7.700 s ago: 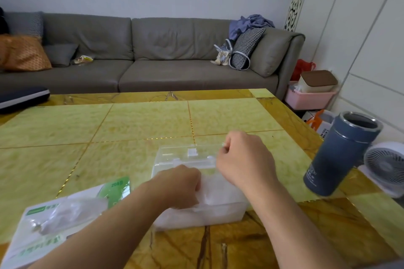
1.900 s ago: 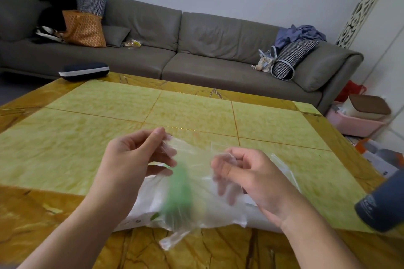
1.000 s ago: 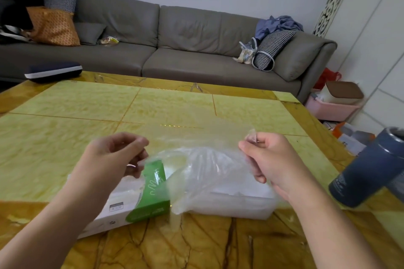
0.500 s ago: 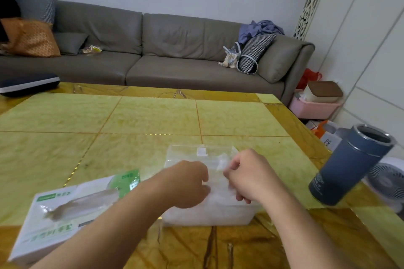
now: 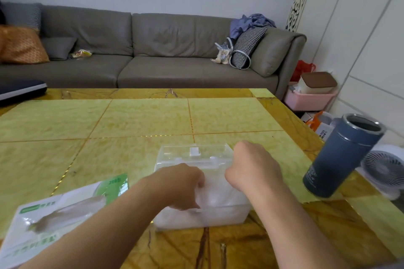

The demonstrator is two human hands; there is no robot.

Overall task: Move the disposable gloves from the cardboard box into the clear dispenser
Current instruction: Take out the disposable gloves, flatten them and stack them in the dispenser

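Observation:
The clear dispenser (image 5: 218, 216) stands on the table in front of me, its lid (image 5: 194, 153) tipped open at the back. A pile of thin clear disposable gloves (image 5: 215, 194) fills it. My left hand (image 5: 181, 185) is curled over the dispenser's left side and grips the gloves. My right hand (image 5: 251, 166) is a fist over the right side, holding the gloves' edge; its fingertips are hidden. The white and green cardboard box (image 5: 52, 216) lies flat at the lower left, with a glove (image 5: 65, 214) sticking out of its slot.
A dark blue tumbler (image 5: 341, 155) stands at the table's right edge. A white fan (image 5: 387, 166) sits on the floor beyond it. A grey sofa (image 5: 153, 50) runs along the far side. A pink bin (image 5: 310, 98) is by the wall.
Both hands brought a spread glove down from above the table into the dispenser. Since half a second ago they have pressed lower into the pile, and the view has shifted slightly.

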